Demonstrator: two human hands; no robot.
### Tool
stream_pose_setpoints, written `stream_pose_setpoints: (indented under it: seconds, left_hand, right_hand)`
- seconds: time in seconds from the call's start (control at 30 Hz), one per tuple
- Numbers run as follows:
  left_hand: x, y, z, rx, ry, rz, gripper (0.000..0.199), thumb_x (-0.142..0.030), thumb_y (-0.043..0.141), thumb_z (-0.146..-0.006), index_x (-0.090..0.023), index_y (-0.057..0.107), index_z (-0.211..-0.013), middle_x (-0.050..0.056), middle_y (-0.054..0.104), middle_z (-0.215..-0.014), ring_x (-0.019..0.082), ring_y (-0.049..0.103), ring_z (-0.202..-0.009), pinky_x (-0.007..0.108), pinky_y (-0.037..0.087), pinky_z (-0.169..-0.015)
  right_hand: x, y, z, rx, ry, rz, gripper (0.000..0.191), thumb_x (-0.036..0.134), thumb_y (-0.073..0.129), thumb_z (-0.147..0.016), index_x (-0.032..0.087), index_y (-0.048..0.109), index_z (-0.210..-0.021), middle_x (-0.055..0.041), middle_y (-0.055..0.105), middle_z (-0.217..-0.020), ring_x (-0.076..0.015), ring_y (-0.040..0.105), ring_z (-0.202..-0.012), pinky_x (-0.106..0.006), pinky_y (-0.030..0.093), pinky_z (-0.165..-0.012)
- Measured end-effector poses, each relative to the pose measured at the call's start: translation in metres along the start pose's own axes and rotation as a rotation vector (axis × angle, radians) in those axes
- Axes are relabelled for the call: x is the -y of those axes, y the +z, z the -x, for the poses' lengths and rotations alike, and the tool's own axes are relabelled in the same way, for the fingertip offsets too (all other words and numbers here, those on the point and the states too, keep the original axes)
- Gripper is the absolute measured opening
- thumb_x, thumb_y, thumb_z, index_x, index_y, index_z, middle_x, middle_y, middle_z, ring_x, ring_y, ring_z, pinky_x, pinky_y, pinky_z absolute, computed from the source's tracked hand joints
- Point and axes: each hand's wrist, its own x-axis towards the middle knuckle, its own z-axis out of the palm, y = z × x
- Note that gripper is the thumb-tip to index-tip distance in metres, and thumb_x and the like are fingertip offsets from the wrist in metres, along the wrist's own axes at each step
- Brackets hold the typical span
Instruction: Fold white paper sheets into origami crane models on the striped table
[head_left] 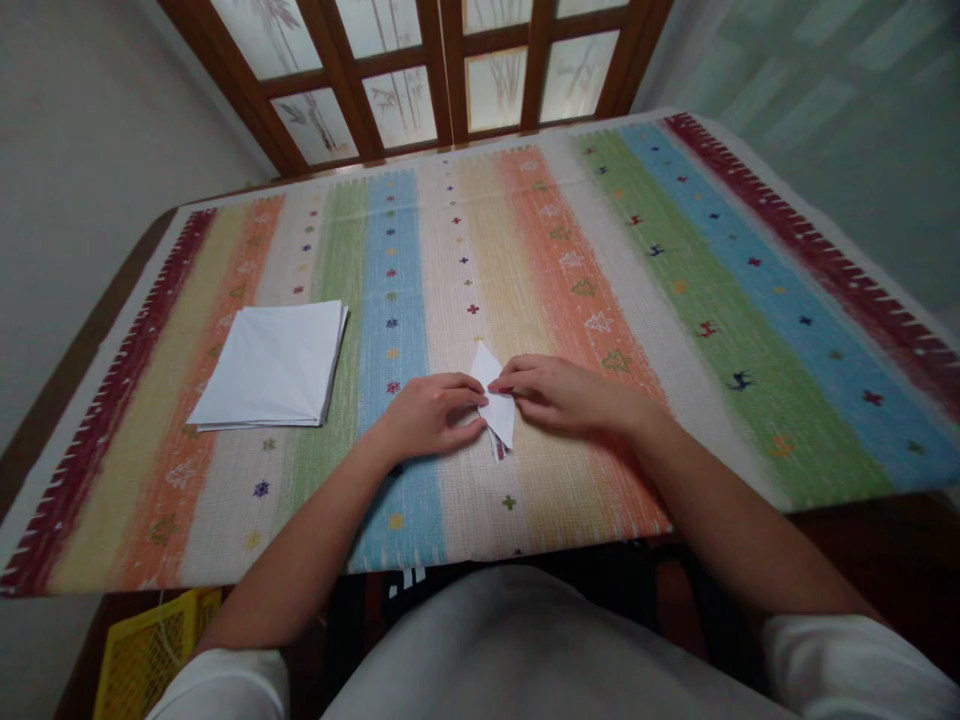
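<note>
A small folded piece of white paper (497, 418) lies near the front of the table, narrow and pointed at its far end, with split tips at its near end. My left hand (439, 412) pinches its left edge between thumb and fingers. From the other side, my right hand (551, 393) has its fingertips closed on the paper's right edge, close to the left fingertips. Left of both hands rests a stack of square white paper sheets (274, 365), slightly fanned at its edges.
A striped tablecloth (517, 240) with small printed figures covers the table. Behind it stand wooden-framed glass doors (442, 75). Walls rise at the left and right. A yellow plastic crate (146, 650) sits below the table's front left edge.
</note>
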Motion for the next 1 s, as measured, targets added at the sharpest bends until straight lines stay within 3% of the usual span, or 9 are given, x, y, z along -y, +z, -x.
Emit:
stream_pose_setpoints:
  seconds: [0.13,0.27,0.4,0.63,0.77,1.0]
  left_hand:
    - [0.005,0.0,0.001,-0.024,-0.054,0.044,0.016,-0.027,0.071,-0.091,-0.02,0.079,-0.103,0.008,0.081,-0.109,0.022,0.078,-0.096,0.035,0.061,-0.088]
    - [0.01,0.007,-0.001,-0.112,-0.204,0.106,0.014,-0.016,0.067,-0.09,-0.02,0.076,-0.1,0.004,0.08,-0.092,0.016,0.074,-0.077,0.028,0.057,-0.074]
    - [0.008,0.015,-0.004,-0.138,-0.225,0.09,0.014,-0.016,0.07,-0.088,-0.02,0.076,-0.1,0.002,0.078,-0.085,0.014,0.07,-0.07,0.026,0.054,-0.069]
    - [0.009,0.016,-0.01,-0.162,-0.289,0.132,0.014,-0.015,0.073,-0.087,-0.021,0.08,-0.097,0.001,0.077,-0.078,0.014,0.068,-0.065,0.026,0.054,-0.068]
    - [0.013,0.014,-0.009,-0.125,-0.239,0.068,0.016,-0.013,0.072,-0.089,-0.023,0.081,-0.097,0.002,0.081,-0.085,0.016,0.073,-0.074,0.028,0.058,-0.075]
    - [0.016,0.006,-0.003,0.025,0.006,-0.082,0.022,-0.014,0.062,-0.098,-0.023,0.08,-0.107,0.008,0.083,-0.103,0.021,0.079,-0.097,0.036,0.062,-0.089]
  right_hand:
    - [0.001,0.004,-0.002,-0.057,0.078,-0.033,0.026,0.02,0.064,-0.098,0.02,0.079,-0.118,-0.0116,0.075,-0.11,-0.0229,0.07,-0.096,-0.033,0.053,-0.086]
    - [0.001,0.011,-0.007,-0.135,0.15,-0.039,0.018,0.02,0.067,-0.098,0.021,0.083,-0.105,-0.0094,0.076,-0.099,-0.0208,0.069,-0.086,-0.031,0.05,-0.08]
    - [0.002,0.018,-0.01,-0.169,0.195,-0.006,0.012,0.022,0.072,-0.097,0.02,0.083,-0.096,-0.0076,0.074,-0.091,-0.0192,0.067,-0.08,-0.029,0.046,-0.075]
    - [0.001,0.026,-0.012,-0.187,0.195,0.152,0.021,0.026,0.069,-0.101,0.019,0.079,-0.083,-0.0069,0.072,-0.088,-0.0187,0.063,-0.078,-0.03,0.042,-0.072]
    - [0.005,0.024,-0.011,-0.144,0.137,0.262,0.018,0.022,0.066,-0.102,0.019,0.082,-0.093,-0.0097,0.075,-0.097,-0.0214,0.065,-0.087,-0.032,0.042,-0.074]
    - [0.002,0.021,-0.006,-0.064,0.031,0.321,0.02,0.012,0.064,-0.099,0.02,0.082,-0.094,-0.0083,0.075,-0.093,-0.02,0.064,-0.082,-0.031,0.041,-0.07]
